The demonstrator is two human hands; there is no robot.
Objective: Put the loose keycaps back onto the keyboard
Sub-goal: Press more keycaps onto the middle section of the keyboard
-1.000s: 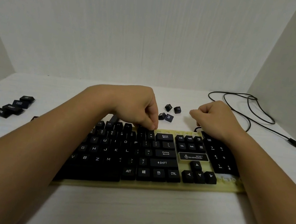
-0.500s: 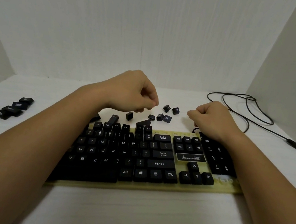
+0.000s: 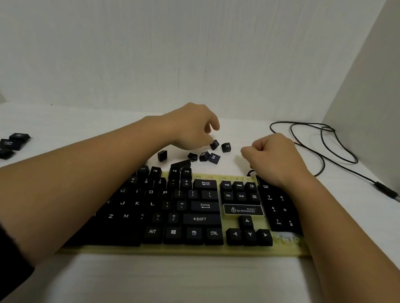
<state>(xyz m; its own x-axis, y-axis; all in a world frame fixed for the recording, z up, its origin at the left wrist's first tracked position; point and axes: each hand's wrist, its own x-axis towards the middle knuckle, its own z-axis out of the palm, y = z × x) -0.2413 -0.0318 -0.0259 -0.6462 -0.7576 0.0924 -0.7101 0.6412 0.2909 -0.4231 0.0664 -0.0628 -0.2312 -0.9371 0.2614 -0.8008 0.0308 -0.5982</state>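
Note:
A black keyboard (image 3: 282, 252) on a yellowed base lies in front of me, with bare sockets in its top row and at the lower right. Several loose small keycaps (image 3: 204, 156) sit just behind it. My left hand (image 3: 192, 126) reaches over the keyboard and its curled thumb and fingertips pinch one tilted keycap (image 3: 215, 144) on the table, beside another keycap (image 3: 226, 147). My right hand (image 3: 274, 157) is a closed fist resting at the keyboard's top right corner; nothing shows in it. My forearms hide the left keys and part of the numpad.
A pile of wider keycaps (image 3: 3, 146) lies at the far left of the white table. The keyboard's black cable (image 3: 324, 155) loops at the back right and ends in a USB plug (image 3: 387, 193). White walls close in the back and both sides.
My left hand lifted off the keyboard's top row and moved back and right to the loose keycaps. The right fist stayed almost still.

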